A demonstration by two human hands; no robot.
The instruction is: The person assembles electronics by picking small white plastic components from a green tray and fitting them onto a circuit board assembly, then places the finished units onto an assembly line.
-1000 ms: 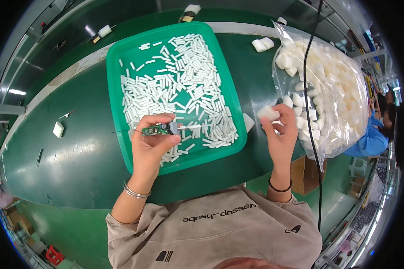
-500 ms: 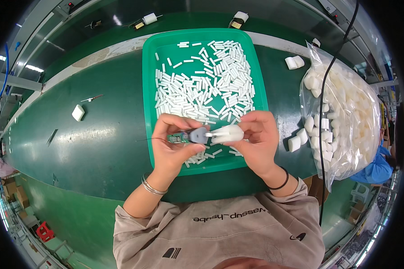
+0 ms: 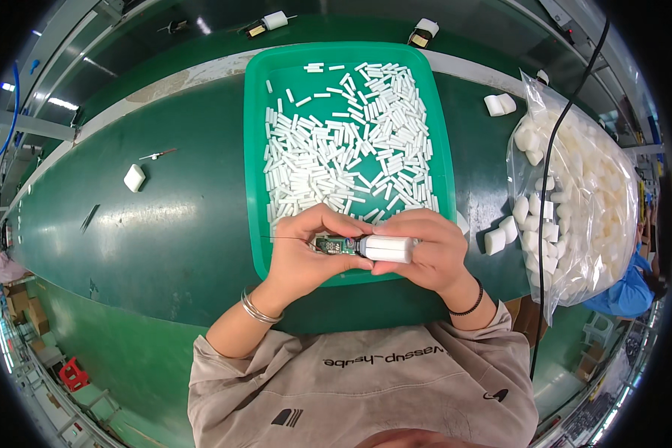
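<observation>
- Left hand [image 3: 300,250]: fingers closed in a narrow grip on a small green circuit board [image 3: 331,245], thumb on the near side, the other fingers on the far side; a thin wire [image 3: 282,237] runs out to the left past the hand.
- Right hand [image 3: 434,246]: curled narrowly around a white block [image 3: 390,249], which has a dark line along its length; the block lies end to end with the board, its left end at the board's right end, the join partly hidden by fingertips.
- Wrists: silver bangles [image 3: 258,308] on the left; a dark beaded bracelet [image 3: 468,298] on the right.
- Under and beyond the hands: a green tray [image 3: 254,142], both hands over its near part; many short white sticks [image 3: 313,172] lie loose in it, heaped more thickly toward the middle and right.
- Right of the tray: a pair of white pieces [image 3: 500,236] on the green table [image 3: 194,231]; beside them a clear bag [image 3: 597,187] full of similar pieces, a black cable [image 3: 548,157] crossing in front of it.
- Left of the tray: a single white piece [image 3: 134,178]; near it, a thin slender part [image 3: 158,154].
</observation>
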